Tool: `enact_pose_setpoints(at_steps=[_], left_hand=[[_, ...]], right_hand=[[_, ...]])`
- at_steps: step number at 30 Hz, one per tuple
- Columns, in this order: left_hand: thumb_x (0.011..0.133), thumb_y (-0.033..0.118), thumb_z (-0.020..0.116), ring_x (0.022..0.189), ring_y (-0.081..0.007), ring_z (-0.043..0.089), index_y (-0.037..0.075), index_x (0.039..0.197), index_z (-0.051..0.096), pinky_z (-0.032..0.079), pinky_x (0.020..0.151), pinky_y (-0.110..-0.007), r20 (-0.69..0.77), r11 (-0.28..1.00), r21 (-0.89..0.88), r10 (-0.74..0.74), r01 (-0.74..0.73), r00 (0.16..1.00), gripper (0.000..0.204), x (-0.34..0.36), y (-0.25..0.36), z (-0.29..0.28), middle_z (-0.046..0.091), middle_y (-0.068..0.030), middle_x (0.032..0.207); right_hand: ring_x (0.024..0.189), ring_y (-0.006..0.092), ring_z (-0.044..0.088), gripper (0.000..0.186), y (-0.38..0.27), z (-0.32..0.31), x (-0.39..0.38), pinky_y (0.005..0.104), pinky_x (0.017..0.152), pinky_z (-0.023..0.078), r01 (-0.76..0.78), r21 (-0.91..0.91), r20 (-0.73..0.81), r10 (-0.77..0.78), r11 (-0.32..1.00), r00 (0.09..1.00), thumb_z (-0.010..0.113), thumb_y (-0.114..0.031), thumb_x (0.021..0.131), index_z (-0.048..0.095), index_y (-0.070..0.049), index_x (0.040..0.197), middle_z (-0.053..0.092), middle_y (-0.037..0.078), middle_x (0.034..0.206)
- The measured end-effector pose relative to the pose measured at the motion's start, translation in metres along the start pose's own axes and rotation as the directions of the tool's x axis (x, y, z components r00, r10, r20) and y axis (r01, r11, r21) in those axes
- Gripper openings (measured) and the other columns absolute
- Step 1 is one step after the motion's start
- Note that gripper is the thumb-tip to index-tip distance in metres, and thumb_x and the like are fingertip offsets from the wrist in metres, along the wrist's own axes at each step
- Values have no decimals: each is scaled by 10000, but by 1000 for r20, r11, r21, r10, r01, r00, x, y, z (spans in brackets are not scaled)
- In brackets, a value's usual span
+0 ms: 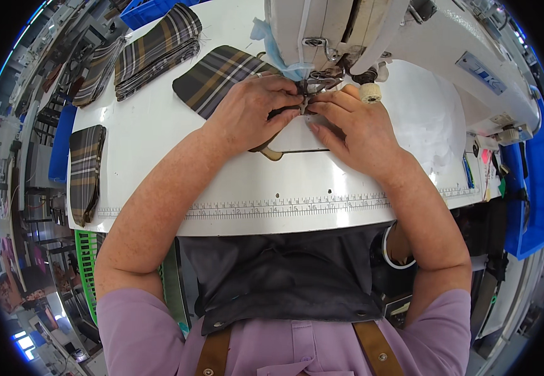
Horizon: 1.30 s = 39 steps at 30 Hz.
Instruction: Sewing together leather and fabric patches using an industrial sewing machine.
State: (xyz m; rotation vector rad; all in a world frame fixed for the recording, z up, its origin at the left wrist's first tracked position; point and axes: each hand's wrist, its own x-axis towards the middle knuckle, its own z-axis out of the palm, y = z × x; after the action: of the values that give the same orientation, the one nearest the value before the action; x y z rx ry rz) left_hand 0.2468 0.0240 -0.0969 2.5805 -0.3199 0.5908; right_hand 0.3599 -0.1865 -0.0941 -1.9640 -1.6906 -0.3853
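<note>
A dark plaid fabric piece [212, 80] lies on the white sewing table, its right end running under my left hand toward the presser foot of the sewing machine [313, 37]. My left hand [253, 109] rests on this fabric with its fingers pressed together at the needle area. From the other side my right hand [356, 125] meets it, thumb and fingertips drawn in close to the presser foot. Whatever lies between the right fingertips is too small and covered to make out. A strip of light blue cloth [271, 47] hangs on the machine's left side.
Stacks of plaid pieces lie at the back left [159, 53] and left edge [86, 169] of the table. A printed ruler strip [284, 208] runs along the front edge. A blue bin [526, 188] stands at the right, a green basket [87, 263] below the table's left end.
</note>
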Motion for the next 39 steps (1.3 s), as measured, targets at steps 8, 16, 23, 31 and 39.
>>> enact_pose_setpoints(at_steps=[8, 16, 23, 31, 39], left_hand=[[839, 123, 790, 1092, -323, 671, 2, 1131, 762, 549, 956, -401, -25, 999, 2, -41, 41, 999, 317, -9, 15, 2, 693, -136, 1205], [821, 151, 822, 1258, -330, 611, 12, 1219, 722, 484, 1079, -449, -5, 998, 7, -60, 60, 998, 434, -28, 26, -4, 647, -137, 1344], [835, 83, 805, 1245, -293, 644, 59, 1129, 781, 509, 1082, -432, 155, 964, -264, 15, 27, 988, 296, -34, 23, -13, 700, -110, 1302], [848, 16, 765, 1126, -287, 691, 45, 1076, 797, 578, 948, -371, 95, 975, -221, 2, 19, 995, 232, -12, -1, -10, 733, -96, 1218], [877, 101, 754, 1094, -299, 696, 57, 1121, 785, 568, 962, -384, 140, 999, 39, -30, 25, 990, 250, 7, -1, -15, 732, -117, 1210]], right_hand=[[923, 255, 664, 237, 0, 1, -1, 399, 824, 478, 14, 24, -35, -13, 1000, 999, 774, -198, 835, 749, -61, 1026, 730, 30, 1074], [957, 251, 652, 281, 1, -1, -3, 396, 851, 465, 31, 49, 22, -32, 998, 999, 770, -240, 836, 747, -74, 1061, 726, 23, 1107], [939, 258, 647, 317, 1, -2, 0, 401, 846, 460, 36, 70, 37, -39, 997, 999, 777, -251, 824, 736, -66, 1077, 720, 29, 1122], [913, 272, 651, 278, 1, 4, -1, 401, 824, 469, 0, 40, 17, 0, 999, 1000, 746, -210, 847, 735, -58, 1080, 719, 47, 1123], [940, 274, 650, 290, -1, 4, -2, 404, 825, 470, -32, -6, 37, 33, 999, 999, 718, -241, 885, 743, -54, 1104, 711, 52, 1152]])
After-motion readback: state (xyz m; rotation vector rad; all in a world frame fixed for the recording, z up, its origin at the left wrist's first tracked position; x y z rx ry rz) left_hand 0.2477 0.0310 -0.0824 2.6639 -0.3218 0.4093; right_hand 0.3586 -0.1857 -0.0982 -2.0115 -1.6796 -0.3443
